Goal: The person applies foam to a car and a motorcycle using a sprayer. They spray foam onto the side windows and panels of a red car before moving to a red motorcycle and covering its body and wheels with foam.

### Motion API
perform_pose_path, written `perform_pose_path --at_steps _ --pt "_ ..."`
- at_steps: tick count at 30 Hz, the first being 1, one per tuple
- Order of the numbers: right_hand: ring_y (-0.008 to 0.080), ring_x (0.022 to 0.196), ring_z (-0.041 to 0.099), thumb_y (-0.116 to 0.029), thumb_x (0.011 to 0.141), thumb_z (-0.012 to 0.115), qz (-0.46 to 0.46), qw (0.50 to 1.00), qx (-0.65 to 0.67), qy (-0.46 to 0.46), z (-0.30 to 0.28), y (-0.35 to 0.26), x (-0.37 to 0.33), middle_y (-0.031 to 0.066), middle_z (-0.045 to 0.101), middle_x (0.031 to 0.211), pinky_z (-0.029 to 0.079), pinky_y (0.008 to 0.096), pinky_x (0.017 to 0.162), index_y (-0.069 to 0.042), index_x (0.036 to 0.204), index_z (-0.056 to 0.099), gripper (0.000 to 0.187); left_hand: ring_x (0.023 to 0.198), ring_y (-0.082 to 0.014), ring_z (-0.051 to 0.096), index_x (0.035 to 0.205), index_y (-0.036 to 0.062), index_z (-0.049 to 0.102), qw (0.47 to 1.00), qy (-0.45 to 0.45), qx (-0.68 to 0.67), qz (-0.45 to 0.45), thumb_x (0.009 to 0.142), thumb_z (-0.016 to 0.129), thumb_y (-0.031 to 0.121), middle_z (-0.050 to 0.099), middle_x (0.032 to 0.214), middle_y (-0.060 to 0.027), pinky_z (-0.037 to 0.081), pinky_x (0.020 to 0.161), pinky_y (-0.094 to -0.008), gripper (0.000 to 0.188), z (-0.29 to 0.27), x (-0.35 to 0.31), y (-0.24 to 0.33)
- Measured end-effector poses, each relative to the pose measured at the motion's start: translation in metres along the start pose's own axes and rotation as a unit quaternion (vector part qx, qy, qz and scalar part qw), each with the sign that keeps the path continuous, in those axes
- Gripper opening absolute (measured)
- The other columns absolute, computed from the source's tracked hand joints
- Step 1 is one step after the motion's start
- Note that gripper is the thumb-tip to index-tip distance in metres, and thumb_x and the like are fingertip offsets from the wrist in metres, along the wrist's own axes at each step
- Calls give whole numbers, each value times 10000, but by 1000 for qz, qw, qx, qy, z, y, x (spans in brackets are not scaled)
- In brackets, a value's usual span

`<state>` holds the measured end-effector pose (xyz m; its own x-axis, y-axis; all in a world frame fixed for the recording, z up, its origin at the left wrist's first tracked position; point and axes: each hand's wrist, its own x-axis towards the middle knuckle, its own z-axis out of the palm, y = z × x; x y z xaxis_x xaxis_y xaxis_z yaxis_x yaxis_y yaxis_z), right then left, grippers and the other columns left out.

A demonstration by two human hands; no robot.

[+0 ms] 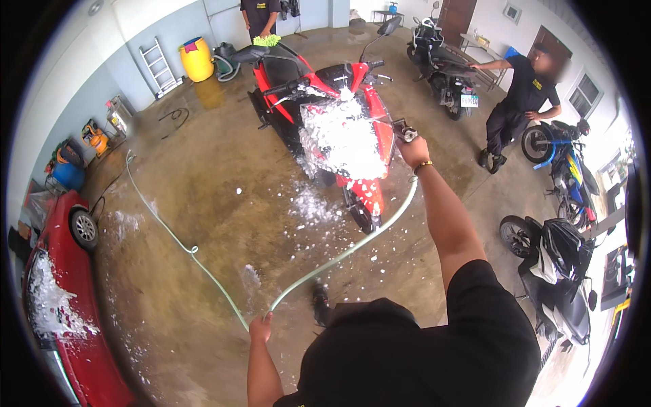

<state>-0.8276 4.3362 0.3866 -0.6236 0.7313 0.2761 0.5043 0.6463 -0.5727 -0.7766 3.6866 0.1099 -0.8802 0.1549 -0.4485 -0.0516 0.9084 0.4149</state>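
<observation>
My right hand (pixel 412 150) is stretched forward, closed on a metal spray gun (pixel 405 130) beside the front of a red scooter (pixel 371 108). White foam (pixel 342 139) covers much of the scooter's front, and some has dripped onto its front fender. From below my right hand a pale green hose (pixel 352 249) curves down to my left hand (pixel 260 327). That hand is closed around the hose low in the picture, close to my body. Past it the hose runs off to the far left across the floor, with a small loop in it.
A red car (pixel 74 292) with foam on it stands at left. Parked motorcycles (pixel 556 268) line the right side, where a person in dark clothes (pixel 519 95) stands. Another person (pixel 260 15) stands behind the scooter, near a green cloth (pixel 266 41). A yellow barrel (pixel 196 60) and a ladder (pixel 159 66) stand far left.
</observation>
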Motion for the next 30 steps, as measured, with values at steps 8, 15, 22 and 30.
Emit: perform_pose_path --at_steps 8,15,22,30 --pt "376 920 605 -358 741 616 -34 999 -16 -1 -52 8 -13 229 637 936 490 437 800 -36 953 642 386 906 -431 579 887 -32 613 999 -37 -6 -37 854 513 554 620 891 -261 454 779 -480 595 108 -117 17" --pt "266 730 646 -262 762 636 -34 999 0 -34 -26 137 -8 143 667 807 487 393 653 -20 988 623 332 922 -364 603 953 81 663 988 -111 88 59 823 587 455 653 911 -176 442 871 -428 403 129 -197 83" --pt "235 597 622 -258 745 616 38 979 125 -159 -17 153 15 128 621 627 471 377 580 15 803 616 279 1007 -341 579 1098 129 610 948 231 24 -217 859 531 310 593 1110 -132 400 960 -429 310 128 -188 164" --pt "126 441 513 -221 790 604 -19 977 141 -156 17 167 60 9 530 539 400 305 418 -49 718 563 191 1020 -351 559 1165 171 568 958 283 -36 -15 823 595 182 565 1130 -146 476 855 -425 343 -4 -115 208"
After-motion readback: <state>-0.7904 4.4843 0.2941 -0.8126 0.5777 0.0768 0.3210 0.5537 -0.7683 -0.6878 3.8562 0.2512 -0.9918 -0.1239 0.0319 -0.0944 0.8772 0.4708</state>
